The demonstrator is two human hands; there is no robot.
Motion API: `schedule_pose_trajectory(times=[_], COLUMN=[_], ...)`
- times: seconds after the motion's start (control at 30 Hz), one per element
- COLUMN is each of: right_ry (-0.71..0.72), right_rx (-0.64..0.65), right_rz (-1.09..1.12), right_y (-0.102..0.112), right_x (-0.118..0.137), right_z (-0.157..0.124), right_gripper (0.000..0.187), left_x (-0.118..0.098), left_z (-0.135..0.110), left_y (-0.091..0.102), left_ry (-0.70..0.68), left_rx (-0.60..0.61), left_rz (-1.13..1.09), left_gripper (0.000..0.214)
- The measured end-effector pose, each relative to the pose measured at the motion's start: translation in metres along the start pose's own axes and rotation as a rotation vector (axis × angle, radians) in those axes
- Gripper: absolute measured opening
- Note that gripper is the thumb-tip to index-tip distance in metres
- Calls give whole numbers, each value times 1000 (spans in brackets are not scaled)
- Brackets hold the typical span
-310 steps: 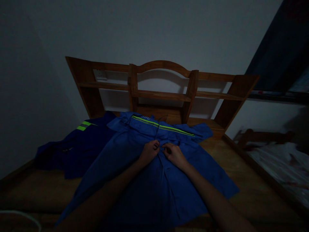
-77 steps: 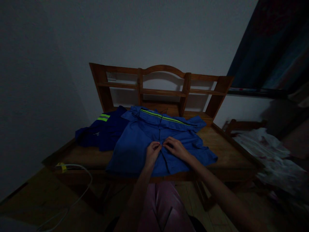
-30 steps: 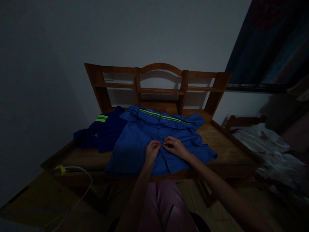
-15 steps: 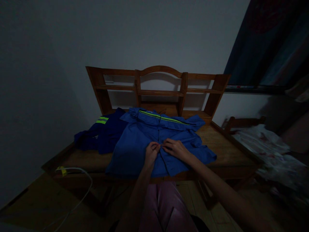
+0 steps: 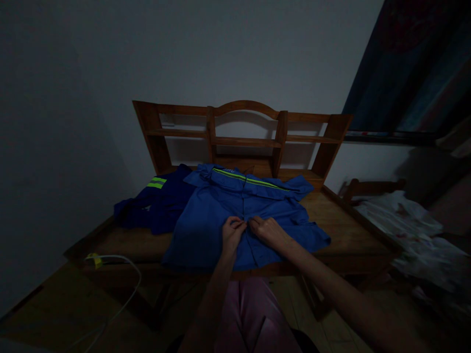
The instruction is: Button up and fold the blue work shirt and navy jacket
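A blue work shirt (image 5: pixel 206 220) with a yellow-green stripe across its chest lies spread on the wooden desk (image 5: pixel 342 225), its front opening running down the middle. My left hand (image 5: pixel 232 234) pinches the left edge of that opening between thumb and fingers. Close beside it, my right hand (image 5: pixel 267 229) is closed on the right edge of the opening, fingers curled under. Both sets of fingertips nearly meet at the placket. Any button between them is too small and dark to make out.
A darker blue garment (image 5: pixel 165 206) with a yellow-green band lies left of the shirt. Behind rises a wooden shelf unit (image 5: pixel 245 142). A white cable (image 5: pixel 138 274) hangs off the desk's front left. Right of the desk, plastic bags (image 5: pixel 401 215) cover a chair (image 5: pixel 375 186).
My right hand has turned, its fingers curling in more tightly at the placket. My left hand stays pinched in almost the same spot. The shirt has barely moved.
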State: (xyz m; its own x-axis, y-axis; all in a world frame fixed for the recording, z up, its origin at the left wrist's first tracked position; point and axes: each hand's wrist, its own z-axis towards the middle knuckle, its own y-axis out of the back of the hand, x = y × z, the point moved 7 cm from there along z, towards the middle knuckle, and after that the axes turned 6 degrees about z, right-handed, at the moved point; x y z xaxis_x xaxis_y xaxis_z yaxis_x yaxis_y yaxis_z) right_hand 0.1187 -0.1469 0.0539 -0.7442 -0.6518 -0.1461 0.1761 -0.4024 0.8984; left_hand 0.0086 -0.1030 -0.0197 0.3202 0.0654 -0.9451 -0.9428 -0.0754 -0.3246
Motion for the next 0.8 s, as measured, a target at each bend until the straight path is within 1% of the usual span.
schedule_pose_trajectory(times=[0.1,0.23,0.3,0.4,0.5,0.63,0.8], right_ry=[6,-49,-65,-48,21,89,111], right_rx=[8,-10,5,117,231,269,323], right_rz=[1,84,101,14,-98,-153,-122], right_y=[0,7,10,11,14,18,16], right_x=[1,-8,-10,-7,5,21,18], right_z=[1,4,5,6,9,20,29], right_gripper=[19,21,21,20,19,20,23], left_x=[-4,-5,-5,-8,-11,-11,-11], left_z=[-1,-3,-4,-5,-6,-4,-2], left_y=[0,-1,-1,1,0,-2,-2], left_ry=[-15,-8,-7,-35,-81,-95,-130], left_rx=[-8,-2,-4,-27,-22,-12,3], left_rz=[-1,-17,-19,18,56,93,111], left_gripper=[38,41,41,42,40,38,35])
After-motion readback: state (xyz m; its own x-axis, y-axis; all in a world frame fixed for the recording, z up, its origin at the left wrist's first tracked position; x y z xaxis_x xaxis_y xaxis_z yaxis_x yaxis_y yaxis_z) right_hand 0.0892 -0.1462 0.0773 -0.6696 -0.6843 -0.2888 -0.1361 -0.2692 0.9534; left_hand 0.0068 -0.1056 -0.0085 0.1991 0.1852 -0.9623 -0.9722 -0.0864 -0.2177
